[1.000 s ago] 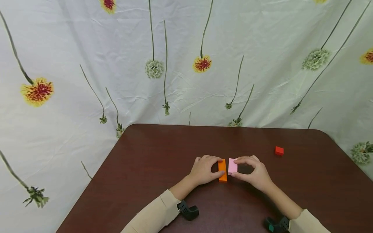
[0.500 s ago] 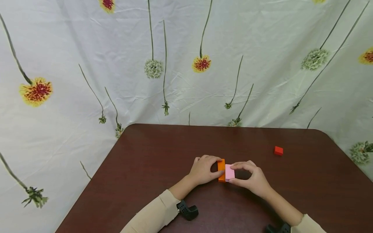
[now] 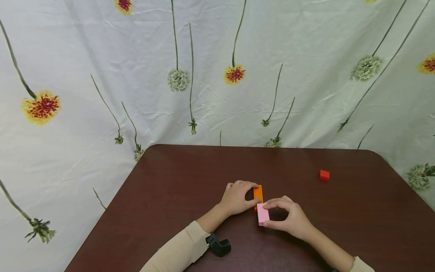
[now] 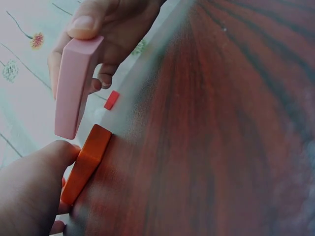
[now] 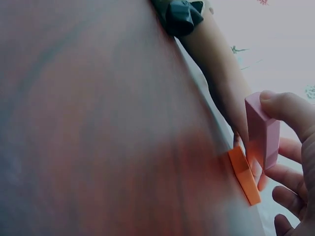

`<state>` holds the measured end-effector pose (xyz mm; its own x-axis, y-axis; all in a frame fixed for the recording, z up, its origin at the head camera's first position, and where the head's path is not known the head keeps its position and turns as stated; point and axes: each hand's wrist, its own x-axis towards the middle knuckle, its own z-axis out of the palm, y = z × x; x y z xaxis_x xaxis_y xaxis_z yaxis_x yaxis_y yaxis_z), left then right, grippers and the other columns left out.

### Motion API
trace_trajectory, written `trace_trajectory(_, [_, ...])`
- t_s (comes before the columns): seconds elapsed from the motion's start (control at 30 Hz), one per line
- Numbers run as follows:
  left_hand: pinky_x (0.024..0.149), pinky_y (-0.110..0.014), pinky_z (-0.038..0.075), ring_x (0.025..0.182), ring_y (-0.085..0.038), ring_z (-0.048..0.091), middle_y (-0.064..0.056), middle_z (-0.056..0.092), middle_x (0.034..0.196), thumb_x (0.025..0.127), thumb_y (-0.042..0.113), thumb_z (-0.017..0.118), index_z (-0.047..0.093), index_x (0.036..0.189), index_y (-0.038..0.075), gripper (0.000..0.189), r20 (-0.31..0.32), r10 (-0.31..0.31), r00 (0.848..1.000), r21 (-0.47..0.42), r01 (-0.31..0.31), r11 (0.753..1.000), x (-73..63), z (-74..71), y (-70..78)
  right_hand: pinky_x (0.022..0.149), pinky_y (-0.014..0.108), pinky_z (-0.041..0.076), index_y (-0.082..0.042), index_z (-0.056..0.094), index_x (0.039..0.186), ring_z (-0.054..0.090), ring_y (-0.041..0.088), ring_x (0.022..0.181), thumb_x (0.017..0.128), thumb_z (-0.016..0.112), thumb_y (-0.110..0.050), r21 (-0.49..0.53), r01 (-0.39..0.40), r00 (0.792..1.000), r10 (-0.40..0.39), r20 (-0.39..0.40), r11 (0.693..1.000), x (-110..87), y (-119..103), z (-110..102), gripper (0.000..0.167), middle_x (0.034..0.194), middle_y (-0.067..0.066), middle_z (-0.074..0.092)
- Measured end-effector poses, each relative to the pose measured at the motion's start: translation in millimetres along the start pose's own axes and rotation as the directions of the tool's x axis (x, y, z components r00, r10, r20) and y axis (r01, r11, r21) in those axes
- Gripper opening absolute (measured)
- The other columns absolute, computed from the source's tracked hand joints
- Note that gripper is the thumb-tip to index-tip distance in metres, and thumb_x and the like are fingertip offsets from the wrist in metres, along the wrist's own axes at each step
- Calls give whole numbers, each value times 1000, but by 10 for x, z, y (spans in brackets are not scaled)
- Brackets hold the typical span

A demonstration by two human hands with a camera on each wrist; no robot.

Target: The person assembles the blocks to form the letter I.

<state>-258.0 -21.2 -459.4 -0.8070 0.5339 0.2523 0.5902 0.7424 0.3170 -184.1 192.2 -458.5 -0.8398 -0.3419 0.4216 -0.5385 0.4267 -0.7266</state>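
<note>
Pink block (image 3: 263,214), one smooth oblong, hung pinched by the right hand (image 3: 296,220)! The left hand (image 3: 236,197) gripped one orange bar (image 3: 258,192); one stubby red block (image 3: 324,175) lay apart.

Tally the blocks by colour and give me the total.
Orange block: 1, held by the left hand
Pink block: 1, held by the right hand
Red block: 1, on the table
Total: 3

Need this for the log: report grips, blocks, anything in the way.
Left grip: holding orange block on table. Right grip: pinching pink block, raised, clear of orange block. Red block apart, back right; nothing seen between held blocks.
</note>
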Motion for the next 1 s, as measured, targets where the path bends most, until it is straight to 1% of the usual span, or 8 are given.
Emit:
trace_trajectory(0.13, [89, -41, 36, 119, -19, 52, 7, 61, 130, 91, 51, 61, 62, 130, 25, 47, 1, -1, 1000, -8, 1, 1000, 1, 7, 1, 84, 26, 45, -23, 75, 103, 55, 9, 97, 69, 90, -28, -4, 18, 1000, -18, 6, 1000, -20, -9, 32, 38, 106, -13, 69])
trace_trajectory(0.33, [88, -41, 36, 119, -19, 52, 7, 61, 129, 91, 51, 61, 62, 129, 24, 47, -12, 14, 1000, -19, -14, 1000, -1, 13, -11, 83, 25, 45, -23, 75, 103, 55, 7, 96, 68, 90, -30, -12, 38, 999, -37, 21, 999, -35, -15, 68, 39, 106, -13, 68])
trace_trajectory(0.67, [87, -40, 36, 120, -19, 52, 7, 61, 129, 91, 51, 61, 62, 130, 24, 47, -13, 16, 1000, -26, -16, 1000, -2, 24, -19, 79, 25, 45, -24, 74, 103, 54, 8, 93, 69, 89, -31, -16, 109, 993, -108, 55, 994, -58, -15, 87, 38, 107, -10, 69])
trace_trajectory(0.83, [88, -41, 36, 120, -19, 52, 7, 61, 130, 91, 52, 60, 62, 130, 24, 48, -10, 14, 1000, -26, -14, 1000, -3, 18, -17, 79, 27, 45, -24, 74, 103, 54, 8, 93, 68, 90, -31, -6, 103, 992, -102, 71, 995, -85, -29, 91, 38, 107, -8, 69])
trace_trajectory(0.93, [88, -41, 36, 120, -19, 52, 7, 61, 130, 91, 52, 60, 62, 130, 24, 48, -6, 12, 1000, -24, -12, 1000, -2, 12, -13, 78, 28, 45, -21, 74, 101, 54, 9, 92, 66, 92, -25, -15, 92, 993, -91, 74, 996, -95, -31, 96, 40, 106, -5, 70])
trace_trajectory(1.0, [88, -41, 36, 120, -19, 52, 7, 61, 130, 91, 51, 60, 62, 130, 24, 48, -5, 13, 1000, -26, -13, 1000, -3, 8, -12, 78, 29, 45, -21, 73, 102, 54, 10, 93, 66, 92, -26, -21, 91, 993, -89, 83, 996, -99, -21, 95, 40, 107, -4, 70])
